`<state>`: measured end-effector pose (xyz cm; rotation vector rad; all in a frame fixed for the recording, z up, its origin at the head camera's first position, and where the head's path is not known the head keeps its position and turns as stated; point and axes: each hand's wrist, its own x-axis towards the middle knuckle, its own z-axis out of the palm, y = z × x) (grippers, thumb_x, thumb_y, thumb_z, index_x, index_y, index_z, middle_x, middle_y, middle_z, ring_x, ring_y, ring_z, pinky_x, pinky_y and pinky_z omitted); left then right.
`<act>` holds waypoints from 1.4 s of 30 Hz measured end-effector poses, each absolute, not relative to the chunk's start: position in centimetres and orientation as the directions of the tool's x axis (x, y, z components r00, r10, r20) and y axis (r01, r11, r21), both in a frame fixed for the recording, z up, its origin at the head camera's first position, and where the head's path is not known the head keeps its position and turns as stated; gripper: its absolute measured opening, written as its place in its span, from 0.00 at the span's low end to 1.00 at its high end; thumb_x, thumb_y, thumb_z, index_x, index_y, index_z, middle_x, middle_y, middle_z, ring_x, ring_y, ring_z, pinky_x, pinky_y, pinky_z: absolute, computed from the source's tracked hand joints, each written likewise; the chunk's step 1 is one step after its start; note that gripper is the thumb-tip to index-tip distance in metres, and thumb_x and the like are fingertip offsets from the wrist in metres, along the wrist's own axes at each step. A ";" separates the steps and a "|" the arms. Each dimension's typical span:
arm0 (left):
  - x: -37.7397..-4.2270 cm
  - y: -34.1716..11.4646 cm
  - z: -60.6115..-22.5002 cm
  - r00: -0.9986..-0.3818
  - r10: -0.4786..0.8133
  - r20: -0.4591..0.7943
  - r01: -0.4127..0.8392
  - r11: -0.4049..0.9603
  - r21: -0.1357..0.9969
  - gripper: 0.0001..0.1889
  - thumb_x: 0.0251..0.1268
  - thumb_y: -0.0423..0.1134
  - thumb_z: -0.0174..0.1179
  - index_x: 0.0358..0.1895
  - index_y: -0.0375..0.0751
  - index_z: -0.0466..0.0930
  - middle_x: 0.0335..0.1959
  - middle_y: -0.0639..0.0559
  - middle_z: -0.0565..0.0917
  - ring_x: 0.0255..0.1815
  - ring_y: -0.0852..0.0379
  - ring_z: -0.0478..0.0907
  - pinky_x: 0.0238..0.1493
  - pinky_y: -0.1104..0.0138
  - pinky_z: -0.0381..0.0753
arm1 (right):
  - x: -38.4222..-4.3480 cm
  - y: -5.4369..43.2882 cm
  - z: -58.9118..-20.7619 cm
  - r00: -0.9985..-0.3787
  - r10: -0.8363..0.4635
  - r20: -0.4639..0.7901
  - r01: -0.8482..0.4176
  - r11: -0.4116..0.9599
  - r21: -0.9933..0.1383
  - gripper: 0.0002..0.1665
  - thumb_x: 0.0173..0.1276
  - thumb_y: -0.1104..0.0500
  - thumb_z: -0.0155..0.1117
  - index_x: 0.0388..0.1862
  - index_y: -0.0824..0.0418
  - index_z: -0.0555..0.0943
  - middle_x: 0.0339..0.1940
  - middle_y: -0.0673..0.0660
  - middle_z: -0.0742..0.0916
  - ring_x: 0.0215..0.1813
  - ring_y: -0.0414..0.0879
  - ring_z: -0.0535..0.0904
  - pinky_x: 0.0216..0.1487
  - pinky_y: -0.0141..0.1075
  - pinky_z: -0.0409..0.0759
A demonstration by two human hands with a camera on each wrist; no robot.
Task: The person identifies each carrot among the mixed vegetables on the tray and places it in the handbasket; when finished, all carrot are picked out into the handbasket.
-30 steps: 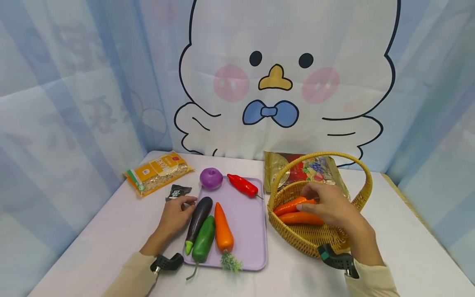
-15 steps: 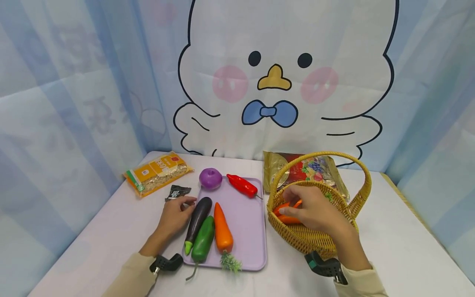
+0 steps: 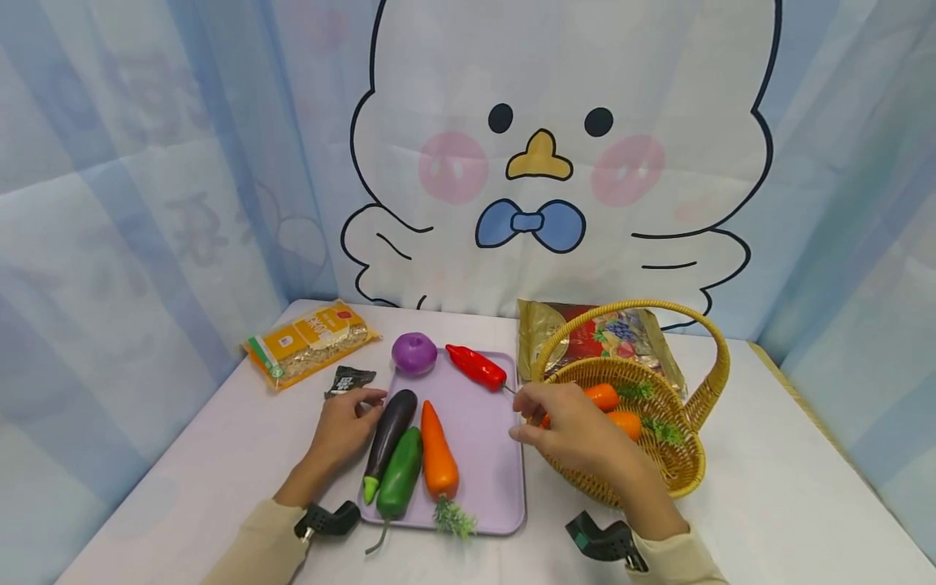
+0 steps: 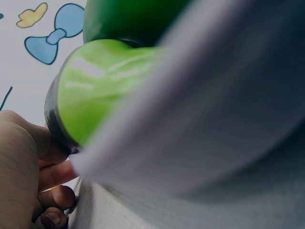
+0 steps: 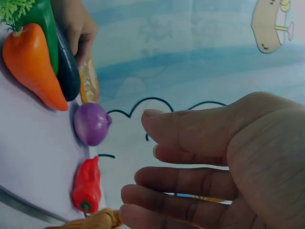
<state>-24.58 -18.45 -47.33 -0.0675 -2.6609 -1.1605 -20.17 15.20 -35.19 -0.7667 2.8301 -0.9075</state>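
Observation:
My left hand point(image 3: 345, 431) grips the left rim of the lilac tray point(image 3: 486, 467), close against the eggplant point(image 3: 392, 431); the left wrist view shows its fingers point(image 4: 56, 175) at the tray edge, partly hidden. On the tray lie a green pepper point(image 3: 400, 475), a carrot point(image 3: 440, 455) and a red pepper point(image 3: 478, 367). A purple onion point(image 3: 414, 354) sits at its far left corner. My right hand point(image 3: 578, 431) hovers between tray and wicker basket point(image 3: 691, 479), holding nothing, with thumb and fingers apart in the right wrist view. Two carrots point(image 3: 627, 424) rest inside the basket, partly hidden by that hand.
An orange-yellow grain bag point(image 3: 314, 341) lies at the back left, with a small black packet point(image 3: 351, 379) near my left hand. Behind the basket is a gold-and-red bag point(image 3: 600, 329). The basket's tall handle point(image 3: 643, 305) arches up. A curtain stands behind the table.
My right hand has moved left from over the carrots in the basket toward the tray's right edge, uncovering the carrots' leafy ends. My left hand stays where it was.

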 end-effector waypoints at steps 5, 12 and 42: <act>-24.6 -18.5 -47.3 -0.971 -0.051 0.235 0.136 0.688 0.712 0.16 0.65 0.34 0.63 0.55 0.38 0.85 0.43 0.46 0.88 0.32 0.56 0.75 0.38 0.63 0.74 | -20.0 13.8 -35.6 -0.857 -0.508 0.082 -0.463 0.692 -0.553 0.12 0.65 0.57 0.73 0.45 0.56 0.83 0.40 0.48 0.86 0.41 0.41 0.80 0.45 0.37 0.82; -24.6 -18.5 -47.3 -0.970 -0.046 0.238 0.141 0.689 0.711 0.16 0.65 0.34 0.63 0.55 0.37 0.85 0.43 0.45 0.88 0.32 0.57 0.75 0.38 0.64 0.74 | -19.4 12.1 -36.5 -0.805 -0.582 0.116 -0.544 0.646 -0.536 0.15 0.65 0.57 0.73 0.48 0.56 0.82 0.39 0.47 0.85 0.41 0.42 0.80 0.44 0.34 0.81; -24.7 -18.6 -47.6 -0.961 -0.035 0.275 0.180 0.677 0.713 0.15 0.63 0.32 0.64 0.53 0.37 0.87 0.40 0.46 0.88 0.30 0.58 0.76 0.36 0.67 0.75 | -18.5 6.9 -42.1 -0.879 -0.475 -0.023 -0.380 0.731 -0.566 0.27 0.68 0.40 0.67 0.51 0.61 0.82 0.22 0.47 0.79 0.26 0.42 0.74 0.30 0.36 0.73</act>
